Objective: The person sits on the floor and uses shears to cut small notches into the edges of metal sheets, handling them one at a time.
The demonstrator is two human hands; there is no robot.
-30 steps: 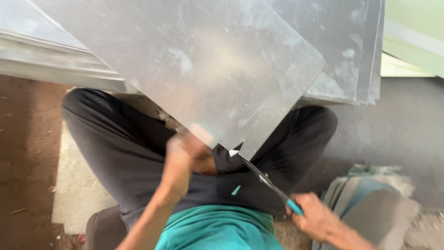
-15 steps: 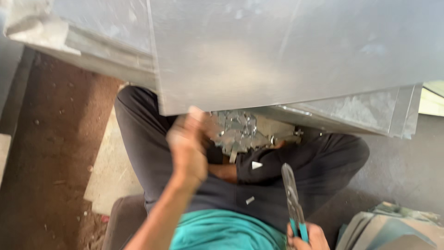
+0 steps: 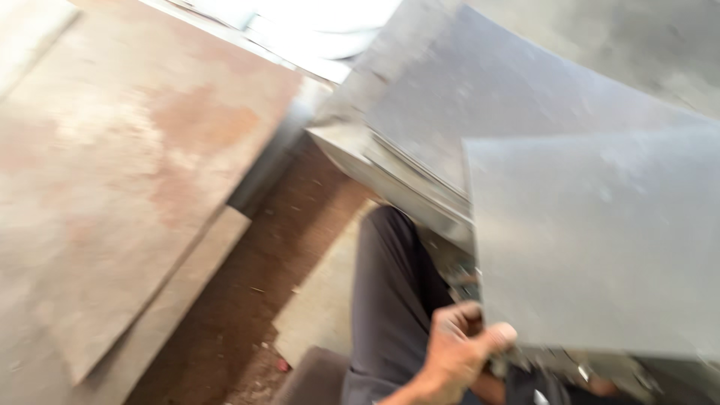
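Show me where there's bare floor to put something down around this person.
Bare room lies on the left: the reddish-brown slab and the dirt strip between it and the dark trouser leg. The right is crowded: the left hand grips the grey metal sheet, in front of the stacked sheets.

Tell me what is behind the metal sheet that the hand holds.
Behind the metal sheet in the left hand lies a stack of similar sheets. The sheet hides the stack's lower right part.
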